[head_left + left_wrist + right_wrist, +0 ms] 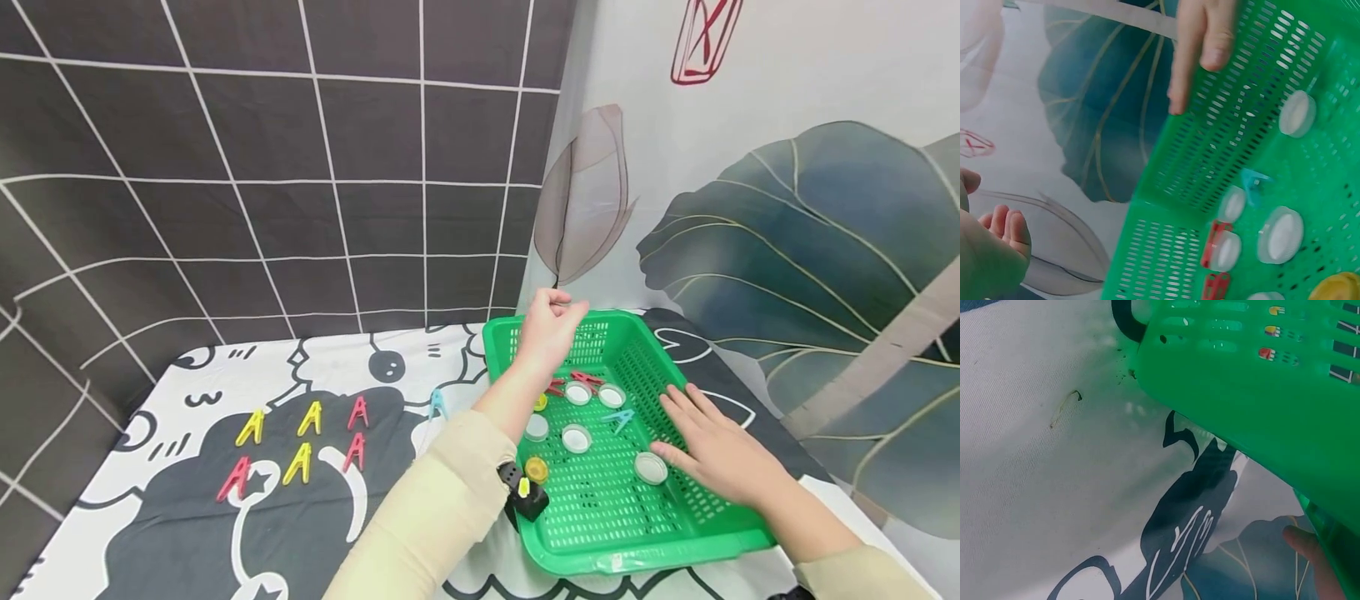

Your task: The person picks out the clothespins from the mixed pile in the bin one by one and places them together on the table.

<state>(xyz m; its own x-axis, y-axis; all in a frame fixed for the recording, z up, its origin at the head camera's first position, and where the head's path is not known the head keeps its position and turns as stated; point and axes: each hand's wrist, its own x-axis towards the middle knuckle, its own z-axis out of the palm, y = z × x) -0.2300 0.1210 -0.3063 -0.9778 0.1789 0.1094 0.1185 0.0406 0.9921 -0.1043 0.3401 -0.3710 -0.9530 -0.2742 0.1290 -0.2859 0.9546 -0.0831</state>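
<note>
My left hand [550, 329] is raised above the far left part of a green plastic basket [633, 562]. Its fingers bend loosely, and nothing shows between them and the thumb in the left wrist view. My right hand [716, 450] rests on the basket's right rim, fingers extended and thumb toward the inside. On the basket floor lie several round whitish lids [577, 438], yellow lids [536, 469], red clothespins [587, 378] and a blue clothespin [619, 419]. The right wrist view mostly shows the basket's outer wall [1241, 400].
Yellow clothespins [297, 464] and red clothespins [355, 451] lie spaced apart on the patterned cloth [172, 508] to the left. Another light-blue clothespin [437, 404] lies between them and the basket. A dark gridded wall covering [360, 208] stands behind, and a leaf-printed one [787, 250] at right.
</note>
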